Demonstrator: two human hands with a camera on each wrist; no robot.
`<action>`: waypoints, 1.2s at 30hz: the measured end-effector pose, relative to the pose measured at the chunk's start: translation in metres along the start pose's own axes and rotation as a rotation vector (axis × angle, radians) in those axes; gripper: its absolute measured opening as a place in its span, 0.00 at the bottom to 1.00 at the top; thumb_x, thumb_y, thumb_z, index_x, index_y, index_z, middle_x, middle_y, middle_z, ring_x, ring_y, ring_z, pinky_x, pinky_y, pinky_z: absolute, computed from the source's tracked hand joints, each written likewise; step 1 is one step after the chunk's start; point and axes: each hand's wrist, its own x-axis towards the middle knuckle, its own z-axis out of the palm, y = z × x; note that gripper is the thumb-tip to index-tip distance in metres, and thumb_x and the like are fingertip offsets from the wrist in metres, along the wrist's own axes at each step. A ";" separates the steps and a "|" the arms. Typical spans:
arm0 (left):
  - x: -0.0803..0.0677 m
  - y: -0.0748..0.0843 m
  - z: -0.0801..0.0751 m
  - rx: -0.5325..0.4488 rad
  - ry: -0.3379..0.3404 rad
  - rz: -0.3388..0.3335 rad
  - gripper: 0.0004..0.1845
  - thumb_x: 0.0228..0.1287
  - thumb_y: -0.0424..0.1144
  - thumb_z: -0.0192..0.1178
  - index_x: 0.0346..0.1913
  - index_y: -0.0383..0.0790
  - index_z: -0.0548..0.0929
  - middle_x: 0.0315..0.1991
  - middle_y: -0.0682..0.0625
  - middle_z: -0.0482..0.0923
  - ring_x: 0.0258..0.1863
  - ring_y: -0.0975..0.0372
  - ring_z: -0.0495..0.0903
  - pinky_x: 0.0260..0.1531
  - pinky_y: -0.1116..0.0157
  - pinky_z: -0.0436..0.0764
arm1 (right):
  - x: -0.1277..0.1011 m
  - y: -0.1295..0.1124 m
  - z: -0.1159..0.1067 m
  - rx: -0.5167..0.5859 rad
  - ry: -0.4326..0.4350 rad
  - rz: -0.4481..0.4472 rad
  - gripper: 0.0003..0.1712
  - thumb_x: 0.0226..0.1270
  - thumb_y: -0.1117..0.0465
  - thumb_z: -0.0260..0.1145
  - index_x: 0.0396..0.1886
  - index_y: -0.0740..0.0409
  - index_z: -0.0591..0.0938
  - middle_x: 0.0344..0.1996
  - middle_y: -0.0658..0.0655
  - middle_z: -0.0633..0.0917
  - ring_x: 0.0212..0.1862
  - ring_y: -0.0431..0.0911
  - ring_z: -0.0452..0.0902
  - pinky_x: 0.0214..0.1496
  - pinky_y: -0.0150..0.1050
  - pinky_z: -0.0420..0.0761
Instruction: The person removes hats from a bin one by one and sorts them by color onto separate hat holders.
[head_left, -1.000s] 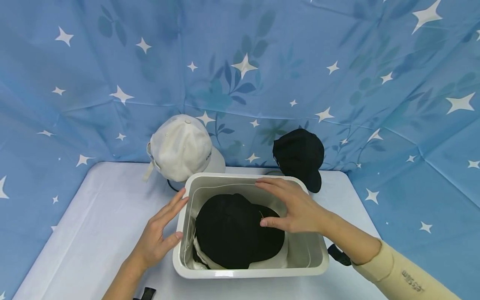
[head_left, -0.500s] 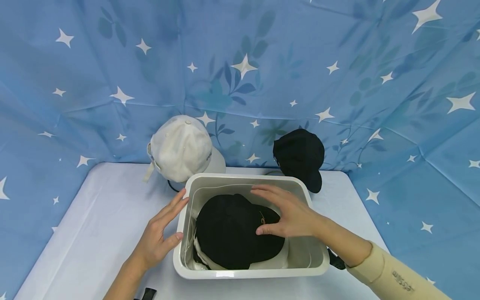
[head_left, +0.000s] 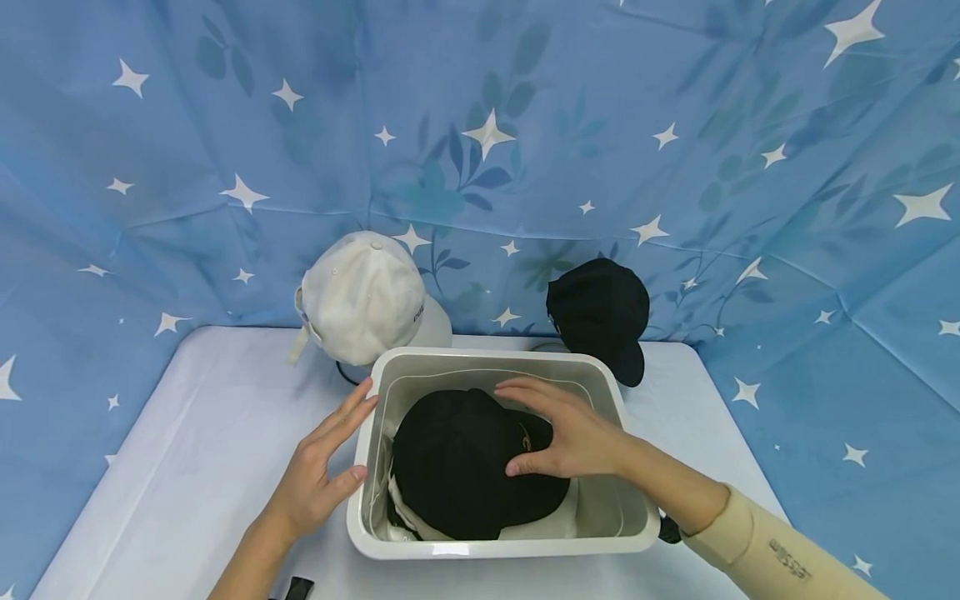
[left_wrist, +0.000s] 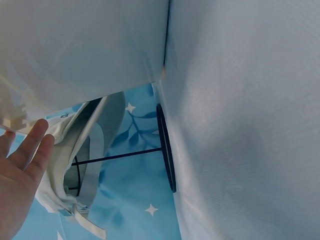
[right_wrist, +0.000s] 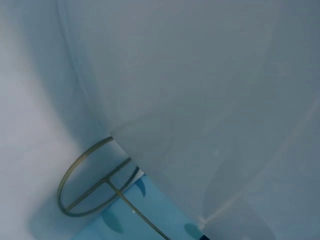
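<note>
A pale grey plastic bin (head_left: 495, 547) stands on the table, and in it a black baseball cap (head_left: 450, 467) lies over light-coloured caps. My left hand (head_left: 315, 475) has its fingers extended, with fingertips right at the bin's left rim. Over the black cap's brim is my right hand (head_left: 566, 433), its fingers spread and thumb apart, gripping nothing. In the left wrist view, the fingers (left_wrist: 37, 150) lie along the rim in front of a white cap (left_wrist: 57, 185). The right wrist view shows the bin's outer wall (right_wrist: 200, 100) but no hand.
Behind the bin, a white cap (head_left: 360, 300) sits on a black wire stand (left_wrist: 167, 150) at left. At right hangs another black cap (head_left: 600, 308) above a wire base (right_wrist: 65, 175). A blue star-patterned cloth (head_left: 480, 192) backs the table. Black objects (head_left: 300, 587) lie near my forearms.
My right hand has drifted left and slightly down over the black cap's brim, its fingers still spread. My left hand stays at the bin's rim. The caps have not moved.
</note>
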 end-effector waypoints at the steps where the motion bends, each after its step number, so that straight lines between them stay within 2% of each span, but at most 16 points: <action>1: 0.000 0.000 0.000 0.000 0.000 0.001 0.37 0.60 0.37 0.59 0.75 0.31 0.71 0.78 0.33 0.62 0.79 0.53 0.63 0.75 0.68 0.60 | 0.000 0.001 0.000 0.018 0.002 -0.003 0.51 0.52 0.43 0.84 0.74 0.56 0.75 0.71 0.51 0.76 0.70 0.48 0.74 0.68 0.55 0.77; 7: -0.001 0.000 0.000 -0.004 -0.003 -0.008 0.38 0.60 0.37 0.59 0.75 0.31 0.71 0.79 0.33 0.61 0.79 0.53 0.63 0.75 0.68 0.60 | 0.002 0.002 0.003 0.071 -0.003 0.003 0.50 0.50 0.44 0.85 0.73 0.53 0.76 0.69 0.49 0.78 0.67 0.46 0.76 0.66 0.54 0.79; 15: -0.001 0.000 0.000 -0.005 -0.002 -0.011 0.37 0.61 0.37 0.59 0.76 0.31 0.71 0.79 0.34 0.61 0.79 0.53 0.63 0.75 0.69 0.60 | 0.003 0.002 0.007 0.038 -0.023 -0.007 0.49 0.50 0.42 0.85 0.71 0.51 0.78 0.69 0.48 0.79 0.69 0.46 0.75 0.67 0.54 0.78; 20: -0.001 0.000 0.000 -0.003 -0.001 -0.012 0.38 0.60 0.36 0.59 0.76 0.32 0.71 0.79 0.35 0.61 0.79 0.53 0.63 0.75 0.69 0.60 | 0.005 0.002 0.009 0.003 -0.026 -0.017 0.46 0.52 0.42 0.84 0.70 0.51 0.79 0.66 0.49 0.80 0.66 0.45 0.77 0.66 0.52 0.79; 23: -0.001 0.000 0.000 -0.001 -0.001 -0.010 0.38 0.59 0.36 0.58 0.76 0.32 0.71 0.79 0.35 0.61 0.79 0.53 0.63 0.75 0.69 0.60 | 0.005 0.002 0.010 -0.008 -0.023 -0.030 0.42 0.56 0.44 0.83 0.69 0.52 0.80 0.64 0.49 0.81 0.63 0.45 0.79 0.64 0.50 0.81; 28: -0.001 0.000 0.001 -0.006 0.006 0.006 0.37 0.60 0.36 0.59 0.75 0.30 0.71 0.79 0.34 0.61 0.79 0.53 0.63 0.75 0.68 0.60 | 0.006 0.002 0.011 0.005 -0.023 -0.064 0.33 0.62 0.54 0.80 0.66 0.54 0.81 0.60 0.49 0.83 0.58 0.44 0.81 0.60 0.47 0.82; 36: -0.001 0.000 0.001 -0.014 0.009 0.014 0.37 0.60 0.36 0.59 0.75 0.30 0.71 0.78 0.32 0.61 0.79 0.53 0.63 0.75 0.68 0.60 | 0.007 0.004 0.010 0.010 -0.014 -0.116 0.24 0.65 0.63 0.77 0.61 0.56 0.84 0.54 0.50 0.86 0.53 0.42 0.83 0.57 0.43 0.84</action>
